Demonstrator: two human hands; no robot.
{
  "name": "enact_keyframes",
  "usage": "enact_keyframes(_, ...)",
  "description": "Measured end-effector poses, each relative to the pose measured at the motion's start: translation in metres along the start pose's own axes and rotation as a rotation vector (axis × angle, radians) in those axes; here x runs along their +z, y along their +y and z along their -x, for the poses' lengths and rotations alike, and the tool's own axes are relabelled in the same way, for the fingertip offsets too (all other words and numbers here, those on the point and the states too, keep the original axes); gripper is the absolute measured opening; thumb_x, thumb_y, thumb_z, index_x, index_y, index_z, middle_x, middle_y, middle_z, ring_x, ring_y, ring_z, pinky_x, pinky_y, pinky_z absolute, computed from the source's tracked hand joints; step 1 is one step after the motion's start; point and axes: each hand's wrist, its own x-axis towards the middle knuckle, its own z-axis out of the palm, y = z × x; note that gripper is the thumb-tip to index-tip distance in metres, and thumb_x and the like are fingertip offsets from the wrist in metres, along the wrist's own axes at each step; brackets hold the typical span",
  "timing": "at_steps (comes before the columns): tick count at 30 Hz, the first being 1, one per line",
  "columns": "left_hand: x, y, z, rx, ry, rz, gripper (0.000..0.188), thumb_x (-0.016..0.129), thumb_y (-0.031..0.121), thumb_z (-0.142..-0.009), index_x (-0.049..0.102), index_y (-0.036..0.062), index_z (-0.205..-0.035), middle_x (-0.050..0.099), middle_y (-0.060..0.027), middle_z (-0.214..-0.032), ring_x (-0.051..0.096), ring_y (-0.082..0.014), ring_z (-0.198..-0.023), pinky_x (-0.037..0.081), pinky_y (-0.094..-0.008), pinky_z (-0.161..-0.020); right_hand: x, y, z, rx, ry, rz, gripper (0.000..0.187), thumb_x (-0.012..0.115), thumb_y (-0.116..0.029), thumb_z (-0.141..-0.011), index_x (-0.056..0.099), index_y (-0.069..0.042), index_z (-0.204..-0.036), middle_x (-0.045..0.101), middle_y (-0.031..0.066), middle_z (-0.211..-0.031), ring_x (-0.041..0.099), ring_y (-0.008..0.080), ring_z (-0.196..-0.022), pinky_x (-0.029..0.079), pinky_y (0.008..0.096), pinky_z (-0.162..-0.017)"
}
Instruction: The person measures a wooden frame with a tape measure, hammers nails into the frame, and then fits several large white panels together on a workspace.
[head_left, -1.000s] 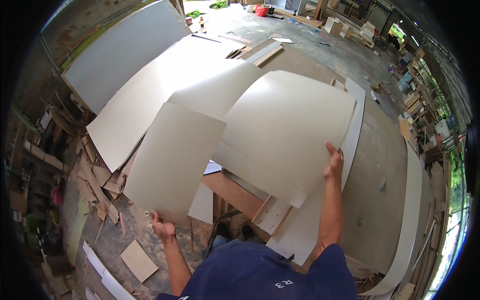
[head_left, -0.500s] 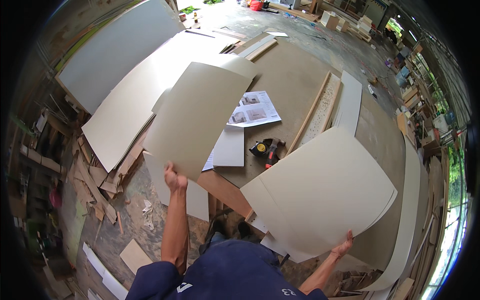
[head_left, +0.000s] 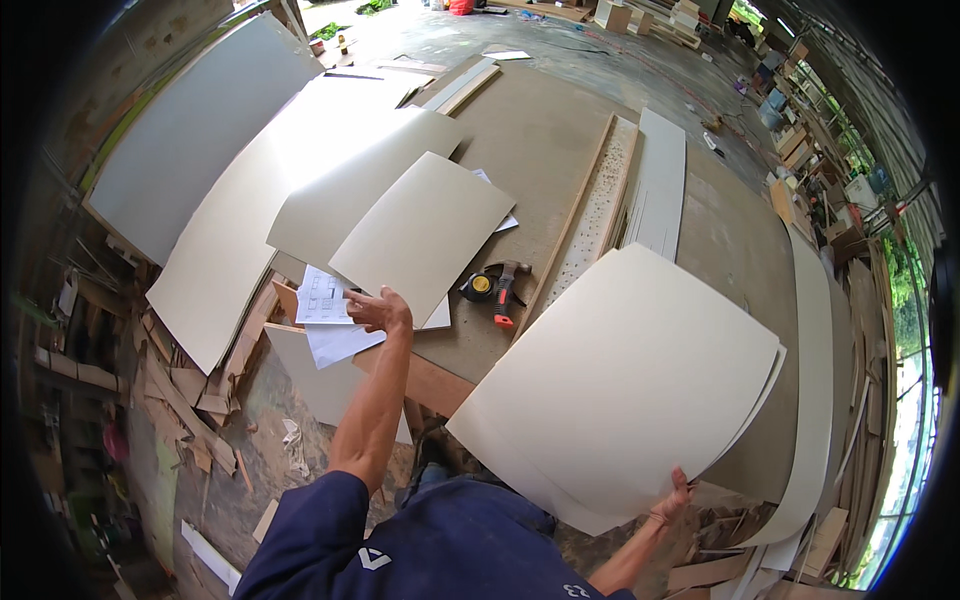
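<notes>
My left hand (head_left: 384, 312) is at the lower edge of a smaller cream sheet (head_left: 425, 225), with its fingers loosely stretched and apart. That sheet lies over printed papers (head_left: 322, 298) and overlaps a larger cream sheet (head_left: 350, 190) behind it. On the right, my right hand (head_left: 672, 500) grips the near edge of large, slightly bowed cream sheets (head_left: 625, 375); a doubled edge shows at their right side. The sheets slant over the front of the brown work table (head_left: 550, 110). Between both hands lie a black and yellow tape measure (head_left: 480, 287) and a hammer (head_left: 505, 295).
A speckled strip with wooden edges (head_left: 588, 210) and white strips (head_left: 657, 185) lie across the table. Big white boards (head_left: 210, 130) stand at the left. Scrap wood (head_left: 185, 395) litters the floor there. Another pale panel (head_left: 310, 370) leans below the table's front edge.
The smaller sheet has gone down onto the table and my left hand has loosened from it. Papers now show at its left. The right-hand sheets have shifted slightly left and nearer.
</notes>
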Motion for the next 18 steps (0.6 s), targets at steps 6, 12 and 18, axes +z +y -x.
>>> enact_keyframes(6,-0.011,0.017,0.064,1.126,-0.738,-0.176,0.081,0.069,0.009,-0.074,0.036,0.0192,-0.148,0.028,-0.0224,-0.148,0.028,-0.0404,-0.137,0.026,-0.0532,-0.109,0.005,-0.008,-0.006,-0.091,-0.013,0.022,0.049,0.073,-0.012,-0.077,0.057,0.001,-0.122,0.061,0.0091,-0.114,0.059,0.0246,-0.100,0.049,0.0384,-0.088)
enact_keyframes(12,0.034,0.005,0.070,1.314,-0.941,-0.507,0.080,0.067,0.003,-0.071,0.041,0.0229,-0.144,0.035,-0.0238,-0.140,0.038,-0.0426,-0.129,0.035,-0.0525,-0.103,0.026,-0.017,-0.012,-0.043,0.007,0.051,0.060,0.079,-0.015,-0.068,0.057,-0.002,-0.121,0.058,0.0084,-0.116,0.055,0.0242,-0.102,0.044,0.0383,-0.094)
enact_keyframes(18,0.009,-0.007,0.046,1.097,-1.066,-0.060,0.064,0.070,0.004,-0.077,0.050,0.0187,-0.136,0.042,-0.0212,-0.126,0.050,-0.0390,-0.114,0.041,-0.0423,-0.103,0.038,-0.013,-0.036,-0.095,-0.031,0.131,0.059,0.079,-0.014,-0.068,0.056,0.000,-0.121,0.058,0.0085,-0.115,0.054,0.0245,-0.103,0.043,0.0382,-0.094)
